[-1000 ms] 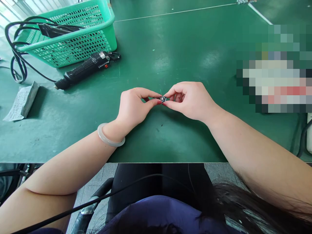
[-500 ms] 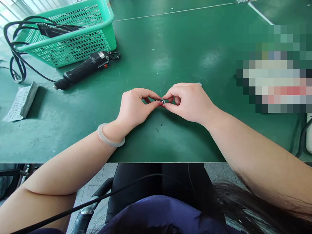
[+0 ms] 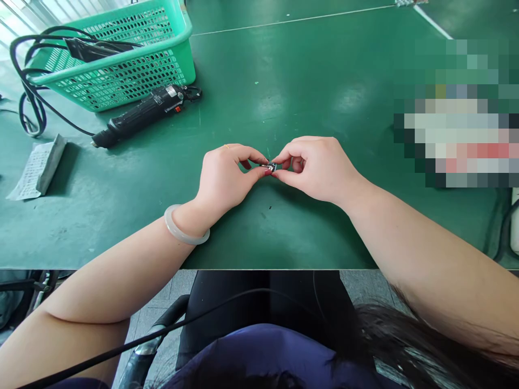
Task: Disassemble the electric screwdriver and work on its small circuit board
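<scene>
Between my fingertips, just above the green table (image 3: 308,70), is a small black and silver part (image 3: 272,167). My left hand (image 3: 227,175) pinches it from the left with thumb and index finger. From the right, my right hand (image 3: 320,167) closes its thumb and index finger on the same part. The fingertips cover much of it, so its exact shape cannot be made out. A pale bangle (image 3: 174,229) is round my left wrist.
At the upper left stands a green perforated basket (image 3: 121,75) with cables and a black item. A black electric screwdriver (image 3: 141,114) lies before it. Crumpled printed paper (image 3: 38,167) lies far left. A blurred, pixelated area covers the right side.
The small part shows slightly more between my fingertips. Both hands keep their pinch, and the whole view has shifted very slightly.
</scene>
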A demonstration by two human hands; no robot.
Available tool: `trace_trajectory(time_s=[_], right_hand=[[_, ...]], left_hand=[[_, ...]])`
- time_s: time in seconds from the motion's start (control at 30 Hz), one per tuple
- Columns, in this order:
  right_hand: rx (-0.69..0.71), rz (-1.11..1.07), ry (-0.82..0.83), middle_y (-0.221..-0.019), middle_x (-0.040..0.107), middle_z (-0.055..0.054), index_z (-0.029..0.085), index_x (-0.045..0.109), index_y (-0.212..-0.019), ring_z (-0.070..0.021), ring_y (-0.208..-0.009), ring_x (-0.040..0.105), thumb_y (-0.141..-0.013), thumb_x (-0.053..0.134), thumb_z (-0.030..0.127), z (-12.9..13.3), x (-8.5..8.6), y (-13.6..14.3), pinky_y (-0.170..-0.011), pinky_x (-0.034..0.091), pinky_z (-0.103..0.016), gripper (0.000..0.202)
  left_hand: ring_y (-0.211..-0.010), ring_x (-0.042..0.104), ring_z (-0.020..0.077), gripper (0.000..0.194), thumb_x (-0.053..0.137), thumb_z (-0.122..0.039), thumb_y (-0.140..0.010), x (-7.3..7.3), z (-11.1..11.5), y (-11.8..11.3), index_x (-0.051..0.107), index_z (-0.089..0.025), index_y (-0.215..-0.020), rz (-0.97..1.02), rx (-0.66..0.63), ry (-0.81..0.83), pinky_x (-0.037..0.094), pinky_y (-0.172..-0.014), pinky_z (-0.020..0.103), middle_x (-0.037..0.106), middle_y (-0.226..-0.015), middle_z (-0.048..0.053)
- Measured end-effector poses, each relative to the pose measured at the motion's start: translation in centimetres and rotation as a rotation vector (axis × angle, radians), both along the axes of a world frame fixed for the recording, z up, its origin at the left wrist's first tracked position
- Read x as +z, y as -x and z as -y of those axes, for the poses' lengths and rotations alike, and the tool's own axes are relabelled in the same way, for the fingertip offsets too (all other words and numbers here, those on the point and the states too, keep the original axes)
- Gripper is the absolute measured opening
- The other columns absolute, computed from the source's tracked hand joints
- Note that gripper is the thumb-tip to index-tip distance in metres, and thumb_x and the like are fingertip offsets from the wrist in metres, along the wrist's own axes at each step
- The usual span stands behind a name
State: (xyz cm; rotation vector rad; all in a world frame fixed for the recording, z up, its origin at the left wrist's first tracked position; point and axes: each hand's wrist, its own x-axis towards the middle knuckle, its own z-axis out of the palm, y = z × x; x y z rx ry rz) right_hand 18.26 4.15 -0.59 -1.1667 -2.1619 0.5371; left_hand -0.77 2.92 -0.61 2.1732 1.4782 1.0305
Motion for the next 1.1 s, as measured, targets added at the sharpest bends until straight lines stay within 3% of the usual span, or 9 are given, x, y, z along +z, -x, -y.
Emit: trace_trajectory(time_s=[0.43,0.67,1.1], right_hand=[[0.017,0.068,-0.005,-0.073,0.065,-0.002,0.019,0.072,-0.078,-0.0146,-0.065,0.053,-0.075,0.067,0.027,-0.06,-0.28,0.05,-0.06,0.036,-0.031,0.01],[0.021,0.087,-0.02,-0.071,0.063,-0.002,0.018,0.071,-0.077,-0.0135,-0.063,0.051,-0.076,0.067,0.027,-0.04,-0.28,0.12,-0.059,0.035,-0.029,0.01],[0.022,0.148,-0.04,-0.068,0.058,-0.001,0.017,0.069,-0.077,-0.0128,-0.063,0.049,-0.077,0.066,0.025,0.0,-0.32,-0.03,-0.058,0.033,-0.029,0.009]], left_hand=[[-0.069,0.059,0.0155,0.006,0.073,-0.019,-0.074,-0.13,0.07,0.0,0.074,-0.024,-0.076,-0.109,-0.015,-0.025,0.046,-0.069,0.031,0.073,-0.079,-0.001],[-0.081,0.061,0.0173,0.007,0.067,-0.018,-0.078,0.04,0.26,0.0,0.073,-0.021,-0.08,-0.196,-0.021,-0.022,0.046,-0.071,0.029,0.072,-0.087,0.001],[-0.073,0.059,0.0156,0.004,0.07,-0.023,-0.077,0.15,0.27,-0.26,0.071,-0.021,-0.08,-0.167,0.006,0.035,0.045,-0.072,0.03,0.069,-0.079,0.0]])
